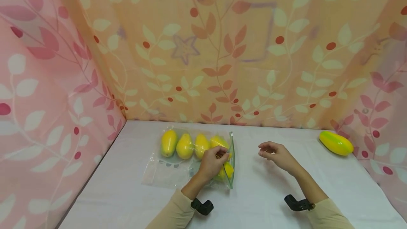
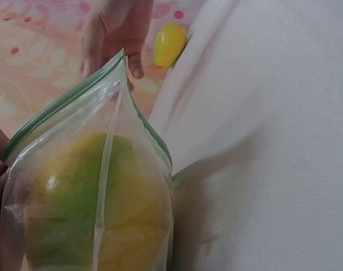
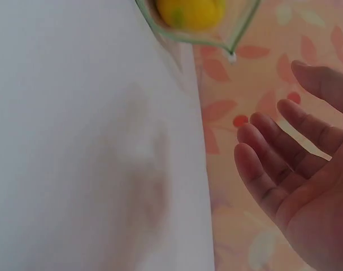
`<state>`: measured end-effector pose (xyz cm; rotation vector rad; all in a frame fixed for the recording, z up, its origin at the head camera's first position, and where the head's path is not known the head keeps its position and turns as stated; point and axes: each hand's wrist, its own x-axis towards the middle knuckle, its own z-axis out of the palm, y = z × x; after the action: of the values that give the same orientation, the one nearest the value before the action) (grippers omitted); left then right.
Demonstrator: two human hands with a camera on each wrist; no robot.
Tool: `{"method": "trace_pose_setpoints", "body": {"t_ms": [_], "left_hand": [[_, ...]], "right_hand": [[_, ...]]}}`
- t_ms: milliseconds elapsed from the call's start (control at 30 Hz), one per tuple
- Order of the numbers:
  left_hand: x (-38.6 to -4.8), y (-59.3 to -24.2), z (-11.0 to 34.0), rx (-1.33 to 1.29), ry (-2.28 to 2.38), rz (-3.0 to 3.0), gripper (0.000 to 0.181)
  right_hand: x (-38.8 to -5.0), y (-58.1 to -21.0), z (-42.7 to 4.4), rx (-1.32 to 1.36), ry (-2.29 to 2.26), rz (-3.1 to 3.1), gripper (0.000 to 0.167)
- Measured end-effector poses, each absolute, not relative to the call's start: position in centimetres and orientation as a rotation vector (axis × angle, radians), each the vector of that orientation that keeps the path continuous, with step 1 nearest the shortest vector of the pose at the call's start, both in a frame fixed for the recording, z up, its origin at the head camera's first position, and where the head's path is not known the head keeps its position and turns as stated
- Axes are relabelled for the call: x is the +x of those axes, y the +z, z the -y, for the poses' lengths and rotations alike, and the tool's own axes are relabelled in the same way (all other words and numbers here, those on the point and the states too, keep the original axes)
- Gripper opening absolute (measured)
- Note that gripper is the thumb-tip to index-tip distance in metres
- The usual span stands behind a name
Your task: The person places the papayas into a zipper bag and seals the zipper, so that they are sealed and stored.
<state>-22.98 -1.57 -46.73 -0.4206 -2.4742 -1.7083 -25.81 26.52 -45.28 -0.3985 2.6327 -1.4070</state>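
A clear zip-lock bag (image 1: pixel 165 177) with a green zip edge lies on the table, holding several yellow-green fruits (image 1: pixel 184 146) that look like mangoes or papayas. My left hand (image 1: pixel 212 163) pinches the bag near its zip end. That mouth gapes in the right wrist view, a yellow fruit (image 3: pixel 194 12) showing inside. Close up in the left wrist view, a green-and-yellow fruit (image 2: pixel 98 197) fills the bag. To the right of the bag, my right hand (image 1: pixel 279 155) hovers above the table with loosely bent fingers, holding nothing. Both wrists wear black mounts.
Another yellow fruit with a green stripe (image 1: pixel 336 143) lies near the table's far right corner. White cloth covers the table (image 1: pixel 127 200). Patterned curtains (image 1: pixel 219 52) rise behind it and along both sides.
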Motion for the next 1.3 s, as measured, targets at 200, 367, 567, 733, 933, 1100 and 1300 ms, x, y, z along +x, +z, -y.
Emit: {"method": "trace_pose_setpoints", "body": {"t_ms": [200,367,567,733,933,1100,1300], "left_hand": [[-23.0,-46.8,1.6,-0.425,-1.719,2.475,0.014],[-22.9,-46.8,1.6,-0.436,-1.715,2.470,0.014],[-22.9,-46.8,1.6,-0.433,-1.720,2.475,0.015],[-23.1,-47.0,1.6,-0.443,-1.714,2.465,0.015],[-22.9,-46.9,1.6,-0.433,-1.699,2.483,0.015],[-22.8,-46.8,1.6,-0.423,-1.702,2.487,0.015],[-22.8,-46.8,1.7,-0.421,-1.714,2.489,0.016]], "right_hand": [[-26.2,-44.4,-29.1,-0.317,-1.326,-2.720,0.045],[-26.4,-44.0,-31.3,-0.272,-1.229,-2.796,0.047],[-26.6,-43.5,-33.3,-0.247,-1.005,-2.941,0.050],[-26.9,-43.1,-34.5,-0.266,-0.860,-3.013,0.050],[-27.5,-42.7,-36.2,-0.237,-0.769,-3.039,0.052],[-27.9,-42.4,-37.8,-0.197,-0.691,-3.089,0.054],[-28.3,-42.4,-39.9,-0.142,-0.588,-3.192,0.050]]}}
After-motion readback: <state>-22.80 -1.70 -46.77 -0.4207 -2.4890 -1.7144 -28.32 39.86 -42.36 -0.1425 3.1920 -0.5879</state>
